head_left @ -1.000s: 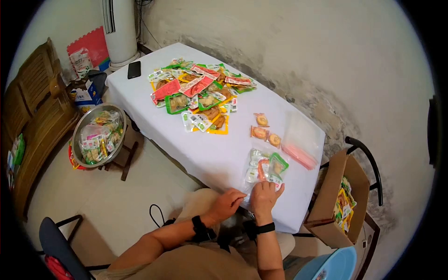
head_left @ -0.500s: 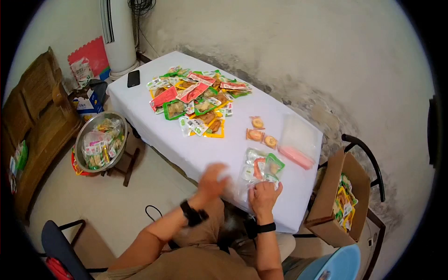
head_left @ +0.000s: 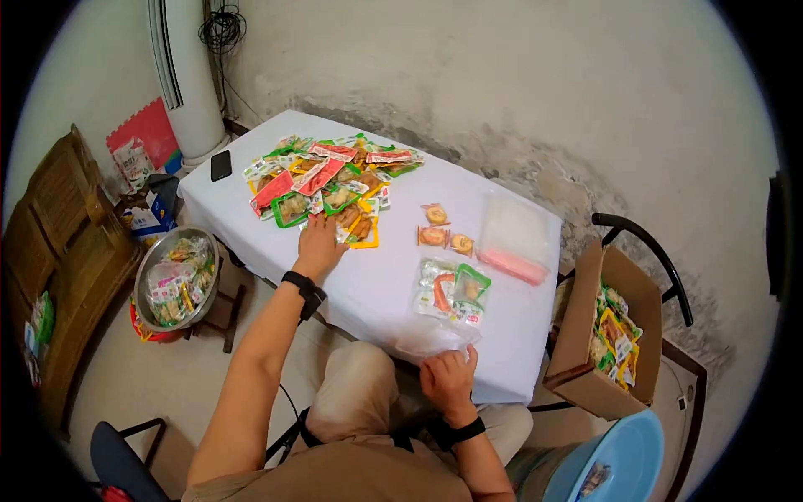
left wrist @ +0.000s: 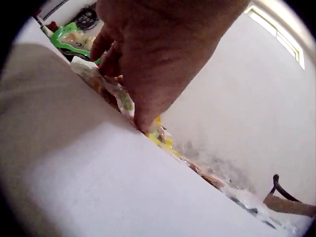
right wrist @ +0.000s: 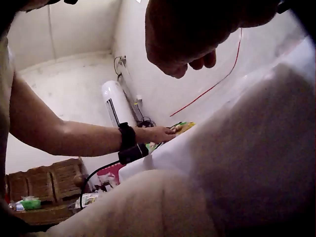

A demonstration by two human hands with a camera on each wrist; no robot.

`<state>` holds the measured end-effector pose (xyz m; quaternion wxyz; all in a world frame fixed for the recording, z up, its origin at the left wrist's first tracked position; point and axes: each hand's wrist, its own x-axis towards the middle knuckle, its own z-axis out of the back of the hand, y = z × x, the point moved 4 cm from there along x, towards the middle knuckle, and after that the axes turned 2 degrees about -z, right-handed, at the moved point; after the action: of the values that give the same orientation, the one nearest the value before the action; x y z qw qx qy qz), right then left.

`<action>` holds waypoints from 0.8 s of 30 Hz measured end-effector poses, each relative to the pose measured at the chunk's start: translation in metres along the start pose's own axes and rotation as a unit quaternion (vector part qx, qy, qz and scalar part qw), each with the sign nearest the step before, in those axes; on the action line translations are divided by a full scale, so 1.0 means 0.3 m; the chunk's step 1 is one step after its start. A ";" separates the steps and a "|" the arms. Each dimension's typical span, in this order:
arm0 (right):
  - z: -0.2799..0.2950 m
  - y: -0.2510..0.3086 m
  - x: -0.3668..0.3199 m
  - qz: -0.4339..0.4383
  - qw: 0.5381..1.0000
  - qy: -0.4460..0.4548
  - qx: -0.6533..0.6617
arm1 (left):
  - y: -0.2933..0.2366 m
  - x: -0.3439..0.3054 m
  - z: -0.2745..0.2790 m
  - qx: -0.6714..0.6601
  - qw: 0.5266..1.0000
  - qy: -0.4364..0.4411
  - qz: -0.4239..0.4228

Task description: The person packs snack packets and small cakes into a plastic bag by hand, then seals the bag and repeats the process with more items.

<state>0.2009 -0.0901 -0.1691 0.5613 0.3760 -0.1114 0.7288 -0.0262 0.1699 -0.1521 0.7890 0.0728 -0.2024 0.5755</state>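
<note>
A mound of snack packets (head_left: 322,180) with red, green and yellow borders covers the far left half of the white-clothed table. My left hand (head_left: 319,247) reaches to its near edge, fingers extended over a yellow-edged packet (head_left: 360,230); in the left wrist view the thumb of the left hand (left wrist: 148,74) is low beside the packets. Close to me lies a clear plastic bag (head_left: 435,339) with a red packet and a green-edged packet (head_left: 473,289) in its far part. By the bag's near end is my right hand (head_left: 447,376), fingers loosely bent, nothing visible in them.
Three small wrapped cakes (head_left: 433,237) lie beyond the bag, beside a stack of clear bags (head_left: 514,234) with a pink edge. A phone (head_left: 221,166) is at the far left corner. A metal basin (head_left: 150,297), a cardboard box (head_left: 577,335) and a blue tub (head_left: 644,443) stand around the table.
My left hand has left the clear bag and moved forward and left to the packet mound. The right hand has drawn back from on top of the bag toward the table's near edge.
</note>
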 end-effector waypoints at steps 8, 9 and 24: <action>-0.003 0.029 -0.005 0.001 0.999 0.002 0.052 | 0.044 0.067 -0.058 -0.001 0.998 0.022 0.053; 0.006 0.033 -0.003 0.000 0.999 0.001 0.051 | 0.051 0.068 -0.049 -0.001 0.998 0.022 0.051; -0.093 0.071 -0.048 -0.339 0.724 0.050 0.599 | -0.592 -0.583 0.236 -0.194 0.936 -0.117 -0.268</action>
<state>0.1712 -0.0917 -0.1924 0.4337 0.6095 0.5113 0.4230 0.0789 -0.0664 -0.1375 0.8836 0.0372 -0.3741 0.2792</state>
